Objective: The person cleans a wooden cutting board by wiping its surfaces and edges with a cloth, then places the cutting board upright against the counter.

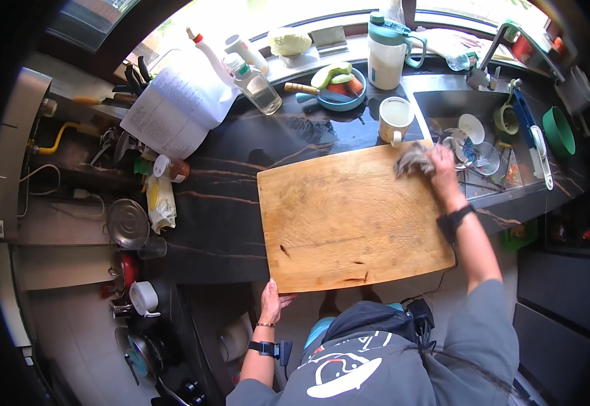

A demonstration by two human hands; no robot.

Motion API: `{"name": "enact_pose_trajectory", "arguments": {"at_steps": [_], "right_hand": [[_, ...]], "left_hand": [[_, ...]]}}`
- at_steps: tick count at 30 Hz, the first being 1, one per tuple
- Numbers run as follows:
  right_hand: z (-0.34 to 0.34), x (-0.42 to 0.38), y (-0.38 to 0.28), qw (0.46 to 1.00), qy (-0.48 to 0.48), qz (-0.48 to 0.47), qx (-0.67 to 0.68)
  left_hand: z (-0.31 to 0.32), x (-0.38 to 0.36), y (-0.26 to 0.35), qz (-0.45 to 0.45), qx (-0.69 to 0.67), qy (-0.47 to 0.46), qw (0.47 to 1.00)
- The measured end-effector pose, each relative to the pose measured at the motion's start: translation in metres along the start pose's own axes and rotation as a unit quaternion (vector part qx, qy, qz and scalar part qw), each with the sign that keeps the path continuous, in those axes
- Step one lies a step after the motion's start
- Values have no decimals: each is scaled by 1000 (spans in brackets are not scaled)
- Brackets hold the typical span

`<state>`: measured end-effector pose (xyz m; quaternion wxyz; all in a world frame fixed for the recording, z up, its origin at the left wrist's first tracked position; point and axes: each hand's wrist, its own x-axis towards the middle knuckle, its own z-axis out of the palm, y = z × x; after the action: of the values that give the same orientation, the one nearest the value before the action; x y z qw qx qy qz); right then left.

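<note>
A large wooden cutting board [356,223] lies at a slight angle over the front part of the dark counter, its near edge reaching past the counter's edge. My left hand [273,302] grips its near left corner, thumb at the edge and fingers partly hidden underneath. At the far right corner, my right hand [445,169] is closed on a crumpled grey-brown cloth [414,161], which rests against the board's surface. Just beyond the cloth stands a white mug [396,116]. A few dark marks show on the wood near its close edge.
Right of the board is a sink [511,183] with dishes inside. Along the back stand a blue bowl of vegetables [342,98], a lidded pitcher [386,54] and a clear bottle [258,88]. A jar [172,169], paper sheets [173,111] and a pot lid [128,223] are to the left.
</note>
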<state>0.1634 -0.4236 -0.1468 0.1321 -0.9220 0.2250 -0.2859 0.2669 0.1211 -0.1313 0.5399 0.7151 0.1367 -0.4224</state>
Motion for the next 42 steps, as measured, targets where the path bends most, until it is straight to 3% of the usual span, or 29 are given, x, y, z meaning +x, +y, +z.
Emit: {"name": "enact_pose_trajectory", "arguments": {"at_steps": [3,5,11,15,19,23,25,30,33,35,39,41,42], "right_hand": [[6,39,40,997,-19,-77,20],[6,46,41,997,-52,-60,7],[-23,-32,24,995,-64,-71,32],[-71,-104,-10,994,-90,-48,48],[-98,-169,-59,998,-58,7,-1],[-79,-197,-116,993,-23,87,-72],[-63,-198,-150,994,-28,96,-41],[-17,-185,-251,998,-43,33,35],[21,-180,-322,986,-107,-49,120],[50,-181,-367,976,-134,-111,132],[76,-161,-415,926,-169,-249,229],[74,-153,-413,908,-192,-280,246],[68,-149,-405,885,-220,-304,275]], "left_hand": [[-1,1,1,-5,-19,-3,1000],[0,0,1,-20,-31,-10,999],[0,1,2,-20,-88,-46,995],[-4,7,-6,-17,-96,-59,993],[-4,8,-6,-10,-115,-77,990],[-8,8,-4,-11,-116,-115,987],[-9,8,-1,-22,-114,-113,987],[-22,9,0,-34,-116,-172,978],[-36,23,-14,-45,-106,-203,972],[-51,40,-31,-87,-288,-345,889],[-46,15,-17,-99,-395,-325,853],[-45,13,-17,-84,-387,-308,865],[-47,13,-22,-65,-417,-363,831]]}}
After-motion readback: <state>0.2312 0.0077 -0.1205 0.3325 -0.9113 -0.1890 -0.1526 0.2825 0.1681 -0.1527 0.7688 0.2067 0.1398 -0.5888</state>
